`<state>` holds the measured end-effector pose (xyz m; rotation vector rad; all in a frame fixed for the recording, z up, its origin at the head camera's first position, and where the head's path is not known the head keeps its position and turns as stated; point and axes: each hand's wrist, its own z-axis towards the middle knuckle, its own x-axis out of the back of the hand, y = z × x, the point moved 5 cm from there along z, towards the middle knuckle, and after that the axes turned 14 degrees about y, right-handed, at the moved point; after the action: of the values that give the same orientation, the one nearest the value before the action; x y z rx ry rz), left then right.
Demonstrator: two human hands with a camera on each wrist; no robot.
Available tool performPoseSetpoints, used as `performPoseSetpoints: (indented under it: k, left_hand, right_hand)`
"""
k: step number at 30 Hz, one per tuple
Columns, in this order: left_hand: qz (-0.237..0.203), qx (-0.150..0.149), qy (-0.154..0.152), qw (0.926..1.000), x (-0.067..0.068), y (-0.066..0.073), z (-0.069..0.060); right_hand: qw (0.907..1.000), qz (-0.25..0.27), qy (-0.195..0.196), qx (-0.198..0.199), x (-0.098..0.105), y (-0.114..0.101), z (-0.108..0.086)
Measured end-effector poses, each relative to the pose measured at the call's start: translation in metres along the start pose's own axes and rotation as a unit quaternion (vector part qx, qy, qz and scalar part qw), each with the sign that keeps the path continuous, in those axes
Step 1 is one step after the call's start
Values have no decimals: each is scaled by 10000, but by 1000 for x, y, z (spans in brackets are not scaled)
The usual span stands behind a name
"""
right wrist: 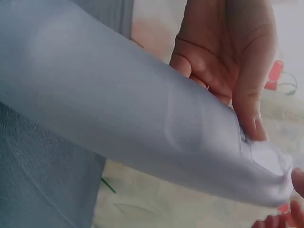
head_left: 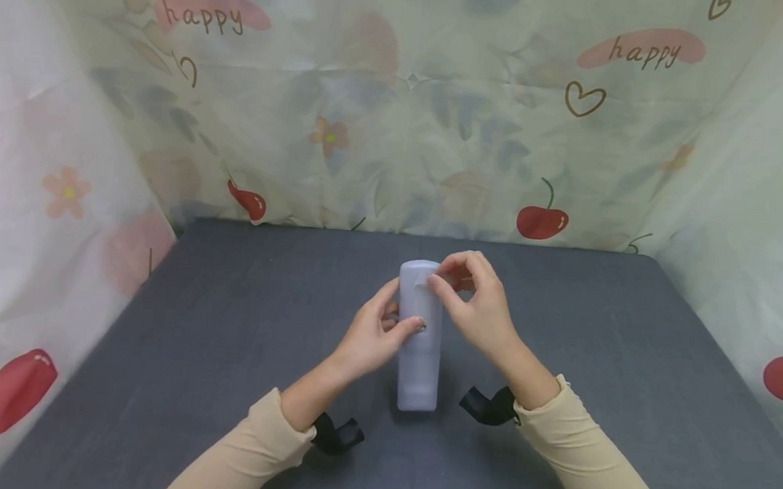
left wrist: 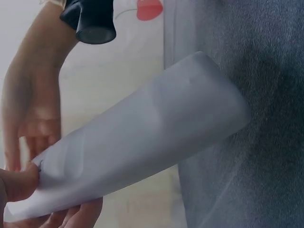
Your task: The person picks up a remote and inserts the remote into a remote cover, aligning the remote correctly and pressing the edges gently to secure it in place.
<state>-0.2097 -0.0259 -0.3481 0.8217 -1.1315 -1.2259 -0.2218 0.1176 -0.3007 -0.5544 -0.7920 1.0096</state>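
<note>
A long, pale lavender case [head_left: 418, 368] with rounded edges stands nearly upright in the head view, its upper end tipped away. My left hand [head_left: 368, 333] grips it, thumb on the front beside a small dark spot and fingers around the back. At the upper right edge of the case, my right hand [head_left: 481, 308] has thumb and index finger bent together, pinching a thin whitish edge. In the right wrist view the left thumb [right wrist: 249, 107] presses near a slot, and the pale film or flap [right wrist: 270, 156] beyond it looks loose. The case's back is hidden.
A dark grey cloth-covered table [head_left: 227, 339] lies under the hands. Patterned curtains [head_left: 410, 149] with cherries and hearts enclose the back and sides. Black wrist mounts [head_left: 338, 435] stick out at both beige sleeves [head_left: 586, 454].
</note>
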Motion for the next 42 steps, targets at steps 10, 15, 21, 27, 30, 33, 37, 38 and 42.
performPoseSetpoints:
  k: [10, 15, 21, 27, 30, 33, 37, 38, 42]
  left_hand:
    - [92, -64, -32, 9999, 1, 1, -1]
    - [346, -118, 118, 9993, 1, 3, -2]
    - [570, -15, 258, 9980, 0, 5, -2]
    - [454, 95, 264, 9986, 1, 1, 1]
    - [310, 22, 256, 9992, 2, 0, 3]
    - [147, -134, 230, 9995, 3, 2, 4]
    - [55, -106, 234, 9997, 5, 3, 5]
    - [51, -51, 245, 9997, 5, 3, 6]
    - [15, 153, 249, 9996, 6, 3, 6]
  right_hand:
    - [9797, 697, -780, -1707, -5, 20, -1]
    - [9827, 824, -432, -1602, -3, 17, -1]
    - [9842, 796, -102, -1580, -1, 18, -1]
    - [9862, 641, -76, -1522, -3, 20, -2]
    - [9874, 632, -209, -1437, -5, 19, -2]
    - [9848, 717, -460, -1515, -5, 20, -2]
    - [9799, 637, -950, -1632, -6, 24, -3]
    - [9793, 601, -1080, -1600, -6, 25, -4]
    - [9793, 635, -1409, -1307, -6, 26, -5]
